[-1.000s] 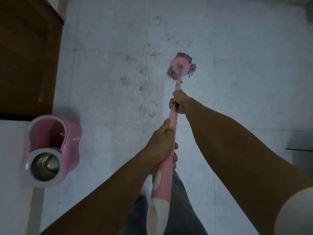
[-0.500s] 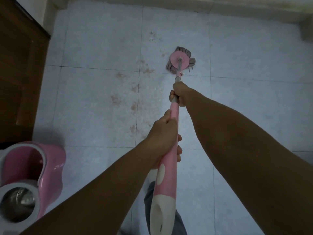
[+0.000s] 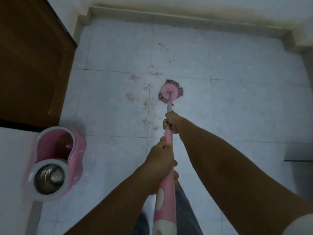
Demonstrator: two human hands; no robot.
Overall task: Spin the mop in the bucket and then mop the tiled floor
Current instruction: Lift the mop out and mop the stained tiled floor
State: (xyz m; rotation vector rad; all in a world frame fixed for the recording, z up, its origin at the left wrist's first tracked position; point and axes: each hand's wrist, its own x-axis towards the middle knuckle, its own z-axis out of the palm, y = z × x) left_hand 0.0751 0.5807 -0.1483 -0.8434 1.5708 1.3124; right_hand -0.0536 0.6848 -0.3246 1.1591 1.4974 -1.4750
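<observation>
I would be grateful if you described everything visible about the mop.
The mop has a round pink plastic disc ringed with greyish-brown strands, resting on the pale tiled floor just right of brownish stains. Its thin metal shaft widens into a pink handle with cream spots, sloping back towards the person. The right hand grips higher up the shaft, the left hand the pink handle.

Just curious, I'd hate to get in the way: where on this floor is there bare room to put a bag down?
Bare tiles lie right of the mop head, toward the far wall. The left is crowded: bucket, wooden door, brown stains. Both hands grip the handle.
</observation>
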